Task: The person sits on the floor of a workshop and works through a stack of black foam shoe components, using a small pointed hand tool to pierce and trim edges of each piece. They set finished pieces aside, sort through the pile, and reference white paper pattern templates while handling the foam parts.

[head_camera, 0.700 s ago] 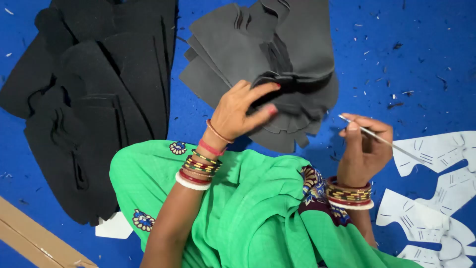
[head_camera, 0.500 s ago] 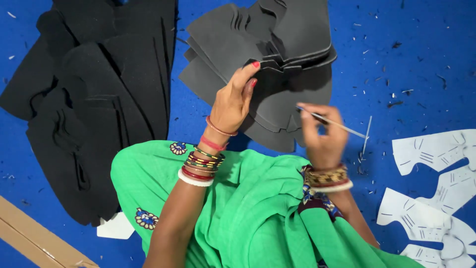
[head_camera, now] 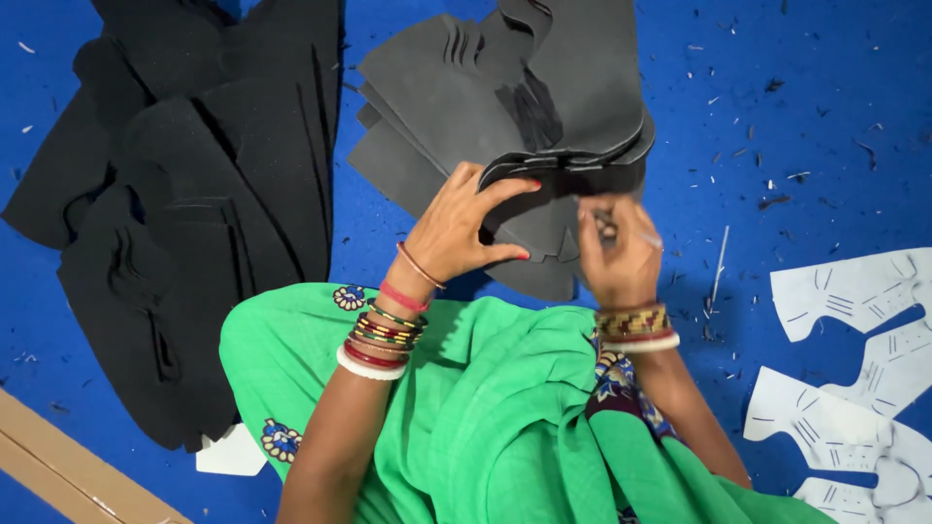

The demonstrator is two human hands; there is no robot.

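Note:
A stack of grey foam cut pieces (head_camera: 505,107) lies fanned on the blue surface in front of me. My left hand (head_camera: 466,228) lifts the near edge of the top layers, thumb below and fingers spread over the curled edge. My right hand (head_camera: 616,257) is closed around a thin silver pen (head_camera: 636,233) and rests against the same stack just right of the left hand. Both wrists carry bangles.
A pile of black foam pieces (head_camera: 184,223) lies to the left. White paper patterns (head_camera: 854,359) sit at the right edge. A cardboard strip (head_camera: 68,475) crosses the bottom left corner. Green cloth (head_camera: 466,417) covers my lap. Small scraps dot the blue surface (head_camera: 796,97).
My right hand has moved left with the pen, from off the stack to its near edge. My left hand has turned and curled up the edge of the top grey pieces.

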